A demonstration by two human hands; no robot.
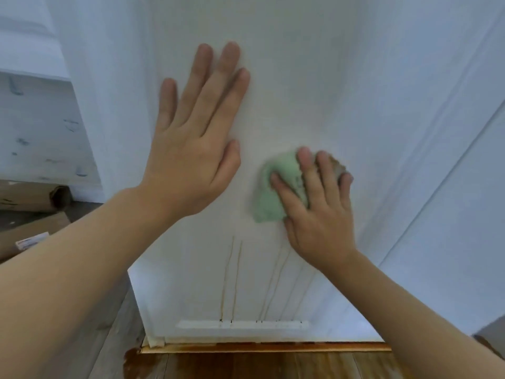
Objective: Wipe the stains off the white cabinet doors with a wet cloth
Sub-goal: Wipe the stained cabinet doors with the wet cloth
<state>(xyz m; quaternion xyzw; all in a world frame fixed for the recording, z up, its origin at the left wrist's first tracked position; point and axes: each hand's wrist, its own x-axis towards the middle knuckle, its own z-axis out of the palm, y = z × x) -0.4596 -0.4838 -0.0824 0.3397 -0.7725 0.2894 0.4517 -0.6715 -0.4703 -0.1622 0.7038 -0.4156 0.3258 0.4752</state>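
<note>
The fingers (308, 173) of the right hand (317, 212) lay spread and nearly straight over a green cloth (269, 192), pressing it flat against the white cabinet door (300, 77). Below the wrist, brown drip streaks (228, 280) ran straight down the panel toward a white strip (243, 324) near its foot, their long axis vertical. They lay nearer this hand than the other, so the next stroke probably needed to travel downward along them. The left hand (191, 143) rested open-palmed on the door, up and to the left, holding nothing. A wet brown stain (134, 362) marked the wooden floor (273, 365) beneath.
</note>
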